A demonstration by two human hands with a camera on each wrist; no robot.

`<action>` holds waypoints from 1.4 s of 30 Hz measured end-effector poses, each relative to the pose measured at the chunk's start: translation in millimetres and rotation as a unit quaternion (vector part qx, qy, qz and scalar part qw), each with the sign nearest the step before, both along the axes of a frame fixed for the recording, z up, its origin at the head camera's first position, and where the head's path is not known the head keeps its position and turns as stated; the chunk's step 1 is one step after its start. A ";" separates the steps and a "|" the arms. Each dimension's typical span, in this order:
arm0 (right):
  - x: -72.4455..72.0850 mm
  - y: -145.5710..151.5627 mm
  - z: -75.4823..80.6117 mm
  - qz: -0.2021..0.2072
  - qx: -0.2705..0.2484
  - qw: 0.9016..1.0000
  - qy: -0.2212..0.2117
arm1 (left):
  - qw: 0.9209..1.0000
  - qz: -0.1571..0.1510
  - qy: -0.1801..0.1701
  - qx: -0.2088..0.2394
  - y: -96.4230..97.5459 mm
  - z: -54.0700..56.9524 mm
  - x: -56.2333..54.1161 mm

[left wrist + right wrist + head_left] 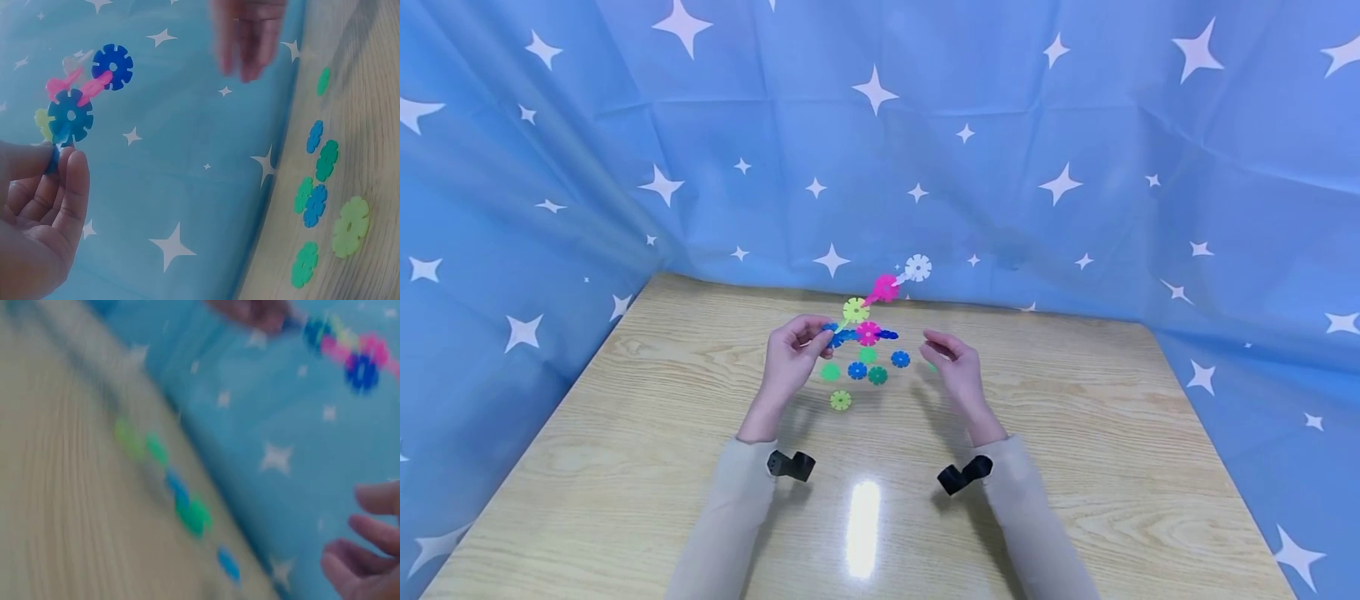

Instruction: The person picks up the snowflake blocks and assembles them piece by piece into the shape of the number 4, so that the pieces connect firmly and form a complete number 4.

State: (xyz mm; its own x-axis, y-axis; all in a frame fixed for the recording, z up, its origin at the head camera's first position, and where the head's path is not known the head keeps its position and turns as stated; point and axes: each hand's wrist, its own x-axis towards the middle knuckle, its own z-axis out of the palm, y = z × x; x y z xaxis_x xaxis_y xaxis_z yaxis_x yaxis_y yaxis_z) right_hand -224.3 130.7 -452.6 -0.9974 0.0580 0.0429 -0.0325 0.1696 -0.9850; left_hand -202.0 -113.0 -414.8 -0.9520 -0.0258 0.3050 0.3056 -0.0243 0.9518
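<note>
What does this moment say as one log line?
left hand: pinching linked discs | right hand: empty, above table | loose discs: on table

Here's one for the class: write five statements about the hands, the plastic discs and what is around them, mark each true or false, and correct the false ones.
1. The left hand holds the joined discs, while the right hand holds none. True.
2. In the head view, a white disc is the highest of the joined discs. True.
3. Several loose discs lie on the wooden table. True.
4. Every loose disc is pink. False: they are blue, green and yellow-green.
5. Red stripes fill the background. False: a blue curtain with white stars hangs there.
</note>
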 end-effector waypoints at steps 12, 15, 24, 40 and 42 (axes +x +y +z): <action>-25.7 24.9 -29.4 0.040 0.322 0.944 -0.065 | 1.000 -0.007 0.002 0.010 -0.2 -1.4 0.0; -28.3 25.4 -30.5 0.040 0.357 0.932 -0.050 | 1.000 -0.011 0.004 0.009 -0.2 -1.6 0.6; -34.9 29.3 -22.5 0.063 0.418 0.904 -0.061 | 1.000 -0.012 0.011 0.006 -0.3 -1.5 1.5; -28.1 36.0 -25.2 0.026 0.287 0.957 -0.026 | 1.000 -0.010 0.002 0.011 1.1 -2.0 1.6; -24.0 33.9 -23.0 0.018 0.241 0.970 -0.012 | 1.000 -0.009 0.004 0.009 1.2 -2.7 1.3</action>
State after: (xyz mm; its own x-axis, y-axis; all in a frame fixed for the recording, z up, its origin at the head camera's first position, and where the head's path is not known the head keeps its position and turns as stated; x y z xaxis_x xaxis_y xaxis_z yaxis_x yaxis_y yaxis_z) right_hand -248.3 164.6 -475.7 -0.9994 0.0024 0.0341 -0.0256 0.6094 -0.7924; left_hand -200.7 -111.9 -417.4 -0.9498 -0.0150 0.3125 0.3129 -0.0472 0.9486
